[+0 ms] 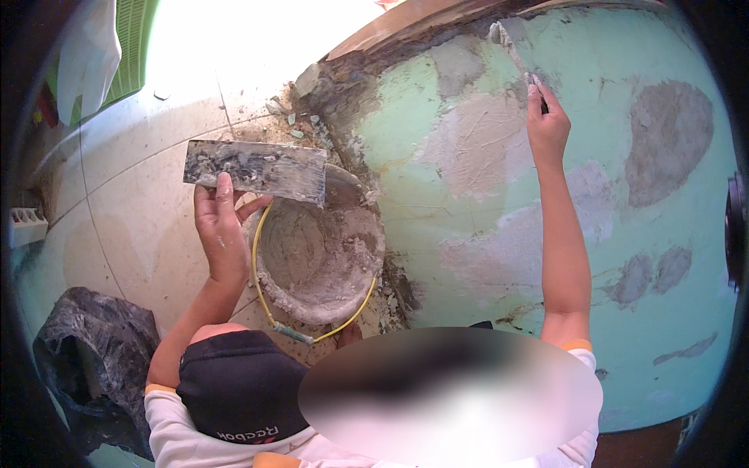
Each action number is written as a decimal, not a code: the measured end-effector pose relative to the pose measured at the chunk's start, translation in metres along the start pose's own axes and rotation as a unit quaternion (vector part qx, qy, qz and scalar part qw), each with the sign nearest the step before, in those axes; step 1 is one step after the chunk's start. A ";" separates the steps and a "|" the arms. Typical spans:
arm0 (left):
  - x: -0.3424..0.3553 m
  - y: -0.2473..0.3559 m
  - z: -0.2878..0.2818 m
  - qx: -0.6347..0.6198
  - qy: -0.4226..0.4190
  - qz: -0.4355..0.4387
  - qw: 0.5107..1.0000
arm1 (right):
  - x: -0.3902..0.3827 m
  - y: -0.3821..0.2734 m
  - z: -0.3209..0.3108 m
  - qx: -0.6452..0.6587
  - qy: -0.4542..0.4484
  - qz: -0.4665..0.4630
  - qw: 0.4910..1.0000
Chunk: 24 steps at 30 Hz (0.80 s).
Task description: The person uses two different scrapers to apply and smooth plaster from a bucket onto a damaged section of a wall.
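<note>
Mint-green paint covers a wall that fills the right of the frame, blotched with rough-edged grey and pinkish patches. Near the top, right of centre, the person's right hand holds a narrow trowel, fingers closed around its dark handle. The trowel points away from the fingers toward the upper left, its long axis on a slant; a lump of wet grey paste clings to the tip. The tip lies over the wall's upper part, near a brown, splintered-looking edge; whether it touches the surface I cannot tell.

Left of centre, the left hand grips a flat rectangular board from its lower edge: one digit presses on the face, others tuck in at the edge, and one splays toward the right. The board's long axis runs nearly level across the frame, tipping slightly down to the right. Its face is streaked black and grey. The right hand is by far the nearer to the trowel tip; the board sits well apart from it.

Just below the board's right end stands a round bucket, crusted with dried grey, with a thin yellow handle. Pale tiles spread left; a crinkled black plastic bag slumps lower left.
</note>
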<state>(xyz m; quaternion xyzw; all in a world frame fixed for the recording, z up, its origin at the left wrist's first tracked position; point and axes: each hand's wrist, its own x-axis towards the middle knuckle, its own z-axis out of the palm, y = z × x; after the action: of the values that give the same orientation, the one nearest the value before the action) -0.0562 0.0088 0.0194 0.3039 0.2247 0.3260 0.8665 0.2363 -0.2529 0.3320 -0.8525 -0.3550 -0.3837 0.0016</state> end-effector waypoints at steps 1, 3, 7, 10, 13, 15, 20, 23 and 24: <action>0.000 0.000 0.001 -0.002 0.000 0.000 1.000 | 0.005 0.001 0.003 -0.033 0.007 -0.048 0.998; -0.001 0.001 0.002 -0.003 0.001 -0.001 1.000 | 0.013 -0.004 0.007 -0.095 0.020 -0.140 0.985; -0.002 0.002 0.000 0.003 0.004 -0.002 1.000 | 0.017 -0.017 0.015 -0.240 -0.034 -0.155 0.958; -0.002 -0.002 -0.001 0.009 -0.001 -0.010 1.000 | 0.020 -0.018 0.014 -0.295 -0.041 -0.204 0.933; -0.002 -0.006 -0.003 0.019 -0.009 -0.013 1.000 | 0.019 -0.012 0.015 -0.320 -0.067 -0.219 0.919; -0.002 -0.008 -0.002 0.024 -0.010 -0.018 1.000 | 0.021 -0.012 0.012 -0.338 -0.094 -0.214 0.912; -0.004 -0.006 0.000 0.021 -0.013 -0.024 0.999 | 0.038 -0.028 0.010 -0.396 -0.149 -0.204 0.883; -0.003 -0.004 0.001 0.016 -0.014 -0.025 0.999 | 0.041 -0.032 -0.002 -0.395 -0.170 -0.198 0.881; -0.003 -0.003 0.000 0.014 -0.013 -0.025 1.000 | 0.040 -0.036 -0.007 -0.389 -0.175 -0.197 0.883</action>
<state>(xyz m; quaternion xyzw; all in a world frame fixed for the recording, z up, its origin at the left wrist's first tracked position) -0.0566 0.0046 0.0180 0.3149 0.2256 0.2971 0.8727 0.2283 -0.2038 0.3531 -0.7500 -0.3324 -0.3282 -0.4683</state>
